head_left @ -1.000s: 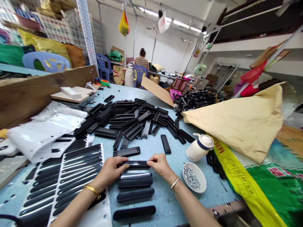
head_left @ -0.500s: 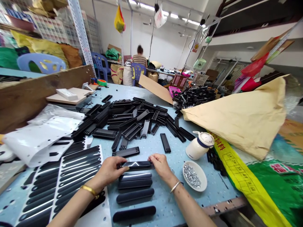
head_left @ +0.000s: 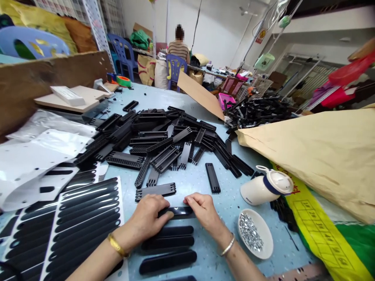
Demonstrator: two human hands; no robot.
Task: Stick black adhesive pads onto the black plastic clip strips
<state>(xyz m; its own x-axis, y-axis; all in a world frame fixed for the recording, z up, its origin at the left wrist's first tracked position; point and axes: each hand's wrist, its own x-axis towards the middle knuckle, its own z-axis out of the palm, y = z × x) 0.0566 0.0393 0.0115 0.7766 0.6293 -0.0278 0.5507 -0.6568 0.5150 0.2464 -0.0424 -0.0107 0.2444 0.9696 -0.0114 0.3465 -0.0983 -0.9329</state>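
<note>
A glossy black strip [head_left: 179,212] lies crosswise between my two hands, low over the blue table. My left hand [head_left: 152,214] is closed on its left end, thumb along the near side. At the right end, my right hand [head_left: 205,212] has thumb and forefinger pinched together; the strip's tip is hidden behind it. Closer to me lie several black rounded strips [head_left: 168,262] in a row. To the left is a white backing sheet [head_left: 124,242] carrying long black rounded stickers [head_left: 88,210]. One slotted black plastic piece [head_left: 156,190] rests just beyond my hands.
A heap of slotted black pieces [head_left: 164,136] covers the table's middle. On the right stand a white bowl [head_left: 268,249] of small metal parts, a cream lidded cup [head_left: 254,191] and a brown paper sheet [head_left: 316,148]. A person [head_left: 179,48] sits far back.
The camera view has tilted down and come nearer the table. My hands stay at the strip; the left hand now covers more of its left end.
</note>
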